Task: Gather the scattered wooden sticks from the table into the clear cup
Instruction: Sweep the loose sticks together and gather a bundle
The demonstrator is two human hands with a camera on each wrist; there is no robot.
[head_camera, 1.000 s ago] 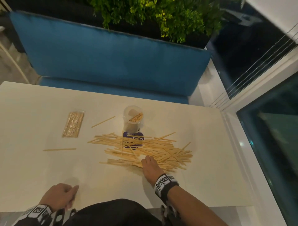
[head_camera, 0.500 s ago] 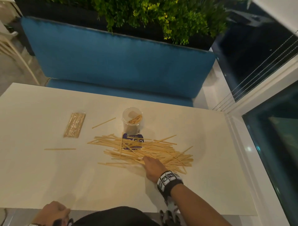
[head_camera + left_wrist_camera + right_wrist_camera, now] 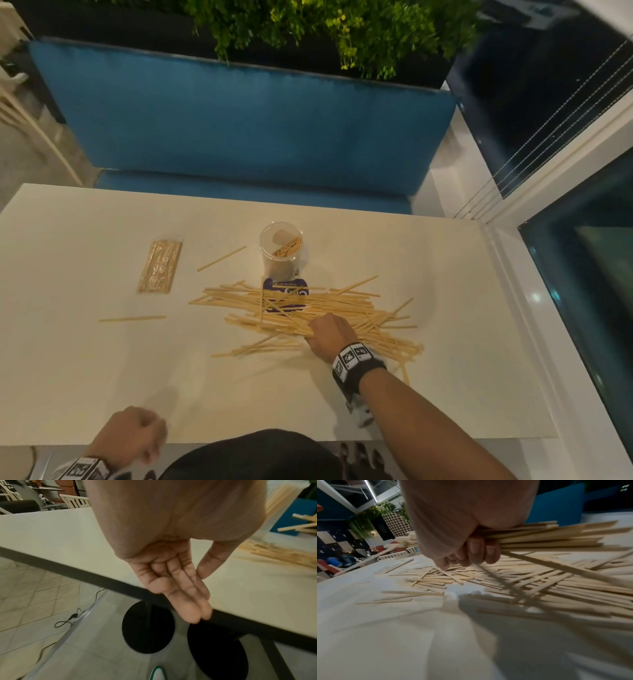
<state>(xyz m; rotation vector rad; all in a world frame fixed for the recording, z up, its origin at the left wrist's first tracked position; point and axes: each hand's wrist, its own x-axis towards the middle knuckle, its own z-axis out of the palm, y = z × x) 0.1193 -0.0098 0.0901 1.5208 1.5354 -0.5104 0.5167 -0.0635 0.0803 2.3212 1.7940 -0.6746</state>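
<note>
A heap of thin wooden sticks (image 3: pixel 308 308) lies spread across the middle of the white table (image 3: pixel 85 377). My right hand (image 3: pixel 327 335) is at the heap's near edge, and its fingers (image 3: pixel 479 550) curl round a bundle of sticks (image 3: pixel 547 535) lifted a little off the table. The clear cup (image 3: pixel 281 251) stands upright just beyond the heap with several sticks inside. My left hand (image 3: pixel 132 433) hovers at the table's near edge, fingers (image 3: pixel 181 596) straight and holding nothing.
A blue card (image 3: pixel 286 298) lies under the heap by the cup. A clear packet of sticks (image 3: pixel 160 266) lies at the left, with single sticks (image 3: pixel 133 318) near it. A blue bench (image 3: pixel 239 130) and a planter (image 3: pixel 325 31) stand behind the table.
My right hand has closed round a bundle of sticks and raised it, and loose sticks near it have shifted. My left hand dropped below the table edge, then came back up to it.
</note>
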